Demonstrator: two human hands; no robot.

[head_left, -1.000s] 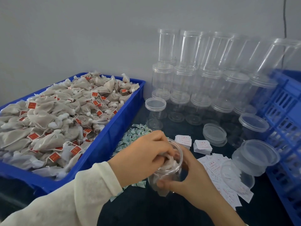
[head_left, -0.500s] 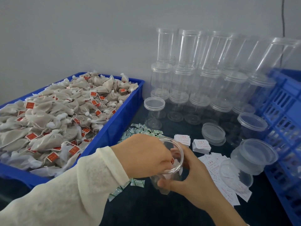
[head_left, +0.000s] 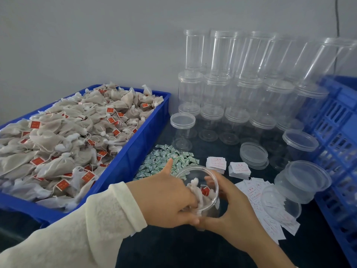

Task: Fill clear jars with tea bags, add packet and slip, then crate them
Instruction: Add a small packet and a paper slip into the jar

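From my remote seat, the blue tray (head_left: 133,151) heaped with tea bags (head_left: 63,140) filled the left of the dark table, and a blue crate (head_left: 336,144) stood at the right edge. Stacked clear jars (head_left: 228,89) lined the wall behind. Green packets (head_left: 164,161) and white slips (head_left: 257,192) lay scattered between. Near the front, my right hand (head_left: 231,211) curled round the open jar (head_left: 201,192), holding it tilted. My left hand (head_left: 164,198) had its fingers tucked into the jar's mouth, curled on the tea bags inside.
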